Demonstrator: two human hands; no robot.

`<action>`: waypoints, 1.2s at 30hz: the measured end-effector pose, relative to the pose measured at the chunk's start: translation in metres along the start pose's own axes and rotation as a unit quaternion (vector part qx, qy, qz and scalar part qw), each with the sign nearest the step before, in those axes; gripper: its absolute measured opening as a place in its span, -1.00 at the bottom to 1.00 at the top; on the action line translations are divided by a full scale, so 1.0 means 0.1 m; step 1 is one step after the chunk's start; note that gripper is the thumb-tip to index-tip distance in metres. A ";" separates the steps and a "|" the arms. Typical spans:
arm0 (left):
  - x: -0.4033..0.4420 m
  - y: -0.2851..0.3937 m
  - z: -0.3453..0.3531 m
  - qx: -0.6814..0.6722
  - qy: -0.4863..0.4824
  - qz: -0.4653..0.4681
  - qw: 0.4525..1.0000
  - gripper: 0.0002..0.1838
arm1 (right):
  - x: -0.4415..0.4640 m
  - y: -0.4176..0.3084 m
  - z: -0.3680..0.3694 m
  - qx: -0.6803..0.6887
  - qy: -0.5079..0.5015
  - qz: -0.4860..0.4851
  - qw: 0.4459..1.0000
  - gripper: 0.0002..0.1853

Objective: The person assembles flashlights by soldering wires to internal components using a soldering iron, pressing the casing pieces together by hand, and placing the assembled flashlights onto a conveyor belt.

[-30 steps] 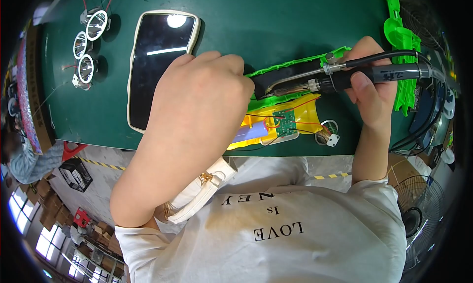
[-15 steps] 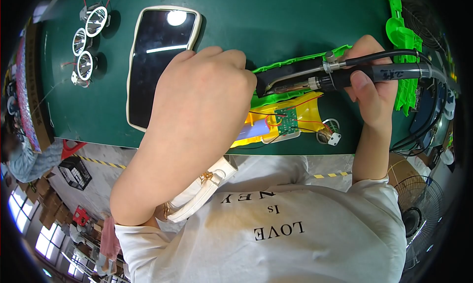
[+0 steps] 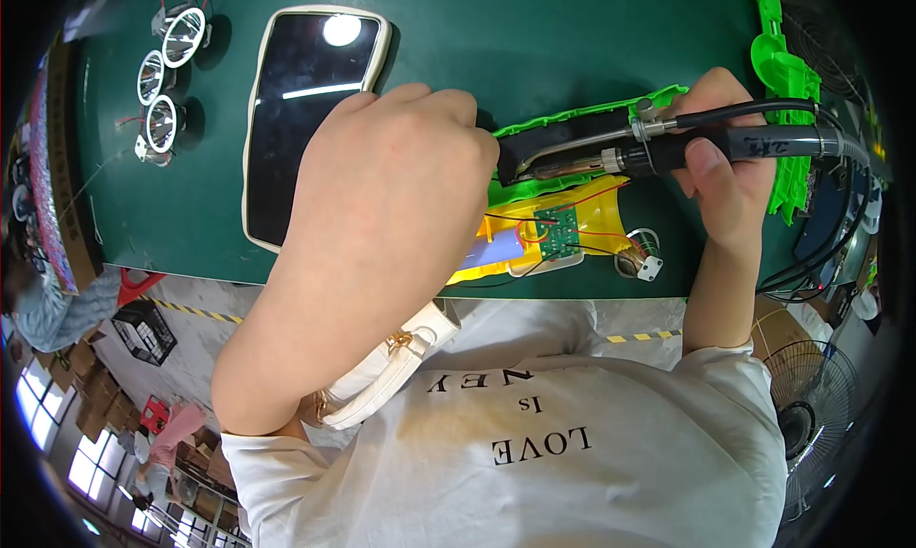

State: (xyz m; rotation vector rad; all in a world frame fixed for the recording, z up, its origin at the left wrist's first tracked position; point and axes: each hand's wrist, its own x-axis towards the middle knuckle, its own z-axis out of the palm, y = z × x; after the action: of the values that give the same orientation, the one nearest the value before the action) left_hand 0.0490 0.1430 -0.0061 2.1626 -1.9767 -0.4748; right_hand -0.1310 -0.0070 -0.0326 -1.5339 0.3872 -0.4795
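Observation:
My right hand (image 3: 720,166) grips a soldering iron (image 3: 773,142) with a thin bent metal tube clamped alongside it. The iron's tip reaches into a long green plastic housing (image 3: 549,122), close to the fingers of my left hand (image 3: 410,143). That left hand is closed, back upward, at the housing's left end; its fingertips and whatever they hold are hidden. Nearer my body, a yellow plastic shell (image 3: 599,197) carries a green circuit board (image 3: 556,231), a purple cylindrical battery (image 3: 493,249) and red and black wires. A small lamp part (image 3: 641,262) lies at its right end.
Left of the housing, partly under my left arm, lies a phone (image 3: 310,133). Several round reflector lamps (image 3: 162,124) with wires sit at the far left of the green table (image 3: 458,33). Green plastic parts (image 3: 790,71) and black cables (image 3: 844,233) are at the right.
My hands and the soldering iron hold nearly the same position. The table view shifts very slightly, and a person in pink in the background has moved.

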 end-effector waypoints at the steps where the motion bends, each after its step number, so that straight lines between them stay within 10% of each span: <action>1: 0.00 0.00 0.00 -0.001 0.001 -0.002 1.000 -0.96 | 0.00 0.00 0.00 0.000 0.000 0.000 1.000 -0.89; 36: 0.02 0.02 -0.09 -0.006 -0.039 -0.002 0.999 -0.95 | 0.00 -0.07 -0.21 0.092 0.182 -0.042 0.978 -0.75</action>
State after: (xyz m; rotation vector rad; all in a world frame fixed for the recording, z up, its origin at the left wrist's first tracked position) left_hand 0.0500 0.1405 0.0027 2.1741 -2.0038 -0.5771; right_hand -0.1423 -0.0245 -0.0257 -1.2859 0.5456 -0.8462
